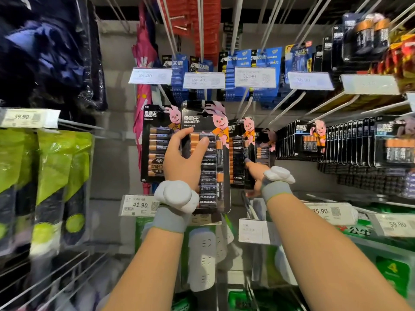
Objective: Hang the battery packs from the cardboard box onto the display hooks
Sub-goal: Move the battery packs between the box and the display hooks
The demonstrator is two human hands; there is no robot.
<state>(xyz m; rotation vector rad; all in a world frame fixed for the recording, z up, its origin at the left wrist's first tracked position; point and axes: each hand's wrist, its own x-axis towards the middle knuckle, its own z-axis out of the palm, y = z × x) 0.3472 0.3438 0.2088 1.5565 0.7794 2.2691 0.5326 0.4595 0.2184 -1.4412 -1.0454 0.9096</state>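
A large black Duracell battery pack [213, 176] with a pink bunny hangs at the centre of the display. My left hand [184, 158] grips its left side, thumb across the front over the orange-topped cells. Its hang hole sits at a display hook [203, 95] near the top of the card. Just to the right, my right hand [254, 176] holds the lower edge of a second, similar pack [240, 151], with one finger pointing up along its front. Both wrists carry white sensor bands. The cardboard box is out of view.
Another Duracell pack [157, 142] hangs to the left, dense rows of packs [336, 140] to the right. Blue battery packs [258, 63] and price tags [254, 77] fill the row above. Green packages [56, 171] hang far left, white power strips [202, 259] below. Long bare hooks [289, 104] jut toward me.
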